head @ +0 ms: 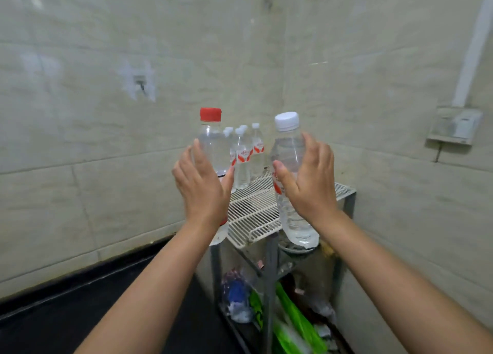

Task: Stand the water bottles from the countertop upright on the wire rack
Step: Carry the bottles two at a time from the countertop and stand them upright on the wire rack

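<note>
My left hand is wrapped around a clear bottle with a red cap, held upright in the air at the left front corner of the white wire rack. My right hand grips a clear bottle with a white cap, upright and slightly tilted, over the rack's front edge. Several white-capped bottles with red labels stand upright at the rack's back left, against the wall.
The rack sits on a grey metal frame in a tiled corner. Green bags and other clutter fill the shelf below. A black countertop runs along the left wall. A wall box hangs at right.
</note>
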`<state>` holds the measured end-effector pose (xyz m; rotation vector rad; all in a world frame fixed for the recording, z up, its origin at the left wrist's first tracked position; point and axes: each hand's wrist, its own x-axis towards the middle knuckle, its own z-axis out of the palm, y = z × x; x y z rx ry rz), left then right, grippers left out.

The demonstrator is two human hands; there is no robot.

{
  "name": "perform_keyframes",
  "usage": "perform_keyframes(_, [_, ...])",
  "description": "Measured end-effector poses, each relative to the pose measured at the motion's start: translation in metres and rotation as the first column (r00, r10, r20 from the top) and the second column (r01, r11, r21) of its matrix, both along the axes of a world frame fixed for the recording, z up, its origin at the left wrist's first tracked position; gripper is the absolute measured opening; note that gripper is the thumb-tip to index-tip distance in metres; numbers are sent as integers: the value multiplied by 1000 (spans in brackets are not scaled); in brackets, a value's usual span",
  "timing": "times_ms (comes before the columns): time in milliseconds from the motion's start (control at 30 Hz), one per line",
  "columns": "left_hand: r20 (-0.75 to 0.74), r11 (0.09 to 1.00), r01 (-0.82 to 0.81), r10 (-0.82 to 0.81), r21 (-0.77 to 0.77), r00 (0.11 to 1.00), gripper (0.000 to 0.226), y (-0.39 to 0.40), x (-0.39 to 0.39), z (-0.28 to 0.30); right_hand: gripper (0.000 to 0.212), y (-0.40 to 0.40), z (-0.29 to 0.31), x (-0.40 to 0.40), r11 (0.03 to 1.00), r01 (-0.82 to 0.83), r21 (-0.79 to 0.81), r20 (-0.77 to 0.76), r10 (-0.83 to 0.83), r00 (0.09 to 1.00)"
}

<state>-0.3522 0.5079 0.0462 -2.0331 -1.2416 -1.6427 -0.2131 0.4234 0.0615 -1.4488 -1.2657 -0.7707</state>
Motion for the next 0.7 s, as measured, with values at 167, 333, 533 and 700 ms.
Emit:
perform_keyframes(167, [65,999,21,-23,28,998,65,29,57,3,75,13,3,67,996,-85,7,-99,86,991])
perform_keyframes(333, [113,998,38,-44,56,993,66,81,118,0,85,69,10,126,994,-106,-16,-176,101,979])
perform_keyframes(533, [128,999,37,-36,-8,991,64,153,181,-11,91,165,3,181,982,-151,-116,-226,121,967])
perform_keyframes(700, [117,986,29,-9,-167,993,72,187,215,-37,95,226,-18,210,951,-246,-185,-307,182,934])
